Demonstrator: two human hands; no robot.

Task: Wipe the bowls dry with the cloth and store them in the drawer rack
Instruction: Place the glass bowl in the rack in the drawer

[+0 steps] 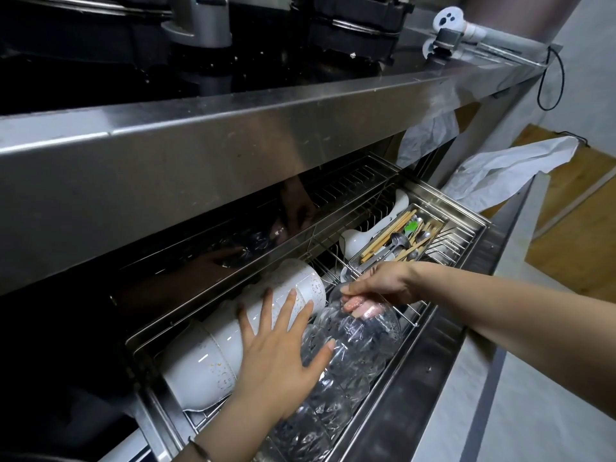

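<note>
The pulled-out drawer rack holds two rows of bowls on their sides. A row of white speckled bowls lies at the back left, and a row of clear glass bowls lies in front. My left hand lies flat with spread, straight fingers across both rows. My right hand grips the rim of the end glass bowl at the right of the glass row, with fingers curled inside it. No cloth is in view.
A cutlery tray with chopsticks and spoons sits at the drawer's right end, with white ladles beside it. The steel counter edge overhangs the drawer. A white plastic bag hangs at the right.
</note>
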